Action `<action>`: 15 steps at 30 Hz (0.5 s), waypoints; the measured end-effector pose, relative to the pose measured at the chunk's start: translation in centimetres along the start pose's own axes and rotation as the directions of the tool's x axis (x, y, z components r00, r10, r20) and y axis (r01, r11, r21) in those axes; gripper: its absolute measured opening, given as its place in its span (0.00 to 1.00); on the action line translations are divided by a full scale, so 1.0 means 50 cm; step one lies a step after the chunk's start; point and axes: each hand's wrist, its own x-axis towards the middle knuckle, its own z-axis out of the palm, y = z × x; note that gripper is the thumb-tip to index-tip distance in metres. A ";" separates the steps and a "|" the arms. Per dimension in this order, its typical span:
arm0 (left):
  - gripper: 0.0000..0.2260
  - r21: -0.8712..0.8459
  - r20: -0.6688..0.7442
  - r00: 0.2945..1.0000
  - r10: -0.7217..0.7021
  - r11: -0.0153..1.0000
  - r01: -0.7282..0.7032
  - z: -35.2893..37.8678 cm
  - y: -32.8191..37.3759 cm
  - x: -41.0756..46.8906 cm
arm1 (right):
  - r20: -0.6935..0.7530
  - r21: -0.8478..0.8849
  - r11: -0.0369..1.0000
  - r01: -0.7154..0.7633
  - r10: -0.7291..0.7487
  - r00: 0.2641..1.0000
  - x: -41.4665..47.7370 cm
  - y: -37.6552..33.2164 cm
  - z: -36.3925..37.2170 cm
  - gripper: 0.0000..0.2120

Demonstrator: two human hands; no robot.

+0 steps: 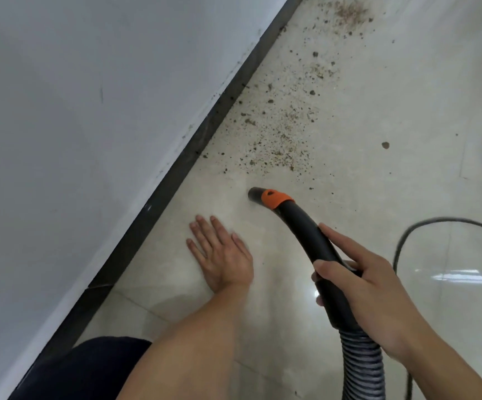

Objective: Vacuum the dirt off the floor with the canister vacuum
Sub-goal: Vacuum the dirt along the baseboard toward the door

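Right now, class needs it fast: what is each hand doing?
Left hand: open, fingers straight, flat on the floor tile.
Right hand: gripping the black vacuum hose handle.

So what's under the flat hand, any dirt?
The left hand lies flat on the floor; tile around it looks clean. The patch under the palm is covered. The dirt lies ahead, past the nozzle.

Two grips: left grip (222, 255) at six o'clock, right grip (366, 287) at four. One vacuum hose (301, 229), one orange collar (277, 199), one cable (441, 218). Dirt specks (280, 140) toward twelve: beyond counting.
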 end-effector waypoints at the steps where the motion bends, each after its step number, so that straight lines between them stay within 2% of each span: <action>1: 0.27 -0.004 0.001 1.000 -0.003 1.000 0.003 0.000 0.001 0.000 | 0.009 -0.005 1.000 0.012 -0.012 1.000 0.010 -0.007 0.007 0.24; 10: 0.28 -0.001 0.017 1.000 -0.003 1.000 0.003 0.001 -0.002 -0.001 | 0.120 -0.135 0.974 0.181 -0.165 0.979 0.142 -0.080 0.107 0.26; 15: 0.28 -0.012 0.010 1.000 -0.004 1.000 0.004 0.001 -0.001 0.003 | 0.069 -0.138 0.971 0.194 -0.186 0.980 0.182 -0.103 0.114 0.26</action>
